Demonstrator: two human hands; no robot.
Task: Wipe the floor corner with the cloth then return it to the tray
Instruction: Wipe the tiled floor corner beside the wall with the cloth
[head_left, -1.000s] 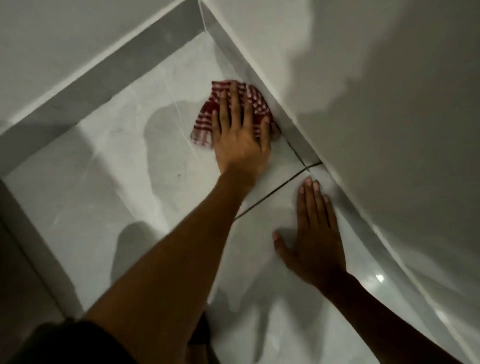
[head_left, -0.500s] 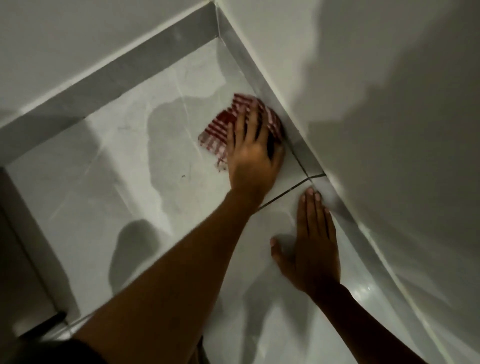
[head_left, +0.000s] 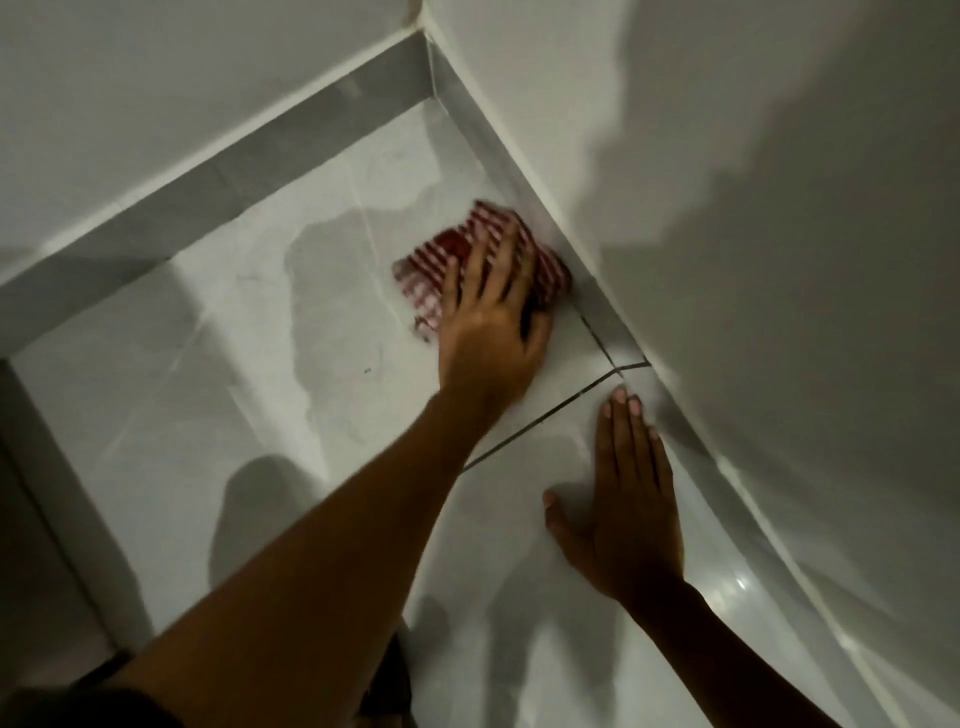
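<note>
A red and white checked cloth (head_left: 441, 260) lies on the pale floor tile beside the right skirting, a little short of the floor corner (head_left: 434, 106). My left hand (head_left: 488, 332) presses down on the cloth with fingers spread and covers its near half; hand and cloth are blurred. My right hand (head_left: 623, 499) lies flat and open on the tile nearer to me, fingertips by the dark grout line (head_left: 545, 421). No tray is in view.
Two white walls with grey skirting (head_left: 218, 176) meet at the corner. A damp-looking darker patch (head_left: 332, 291) spreads over the tile left of the cloth. A dark door frame or threshold (head_left: 47, 519) runs along the left edge.
My left hand has rubbed the cloth in short strokes beside the right skirting, and it is blurred now. My right hand has stayed planted. The view has shifted slightly.
</note>
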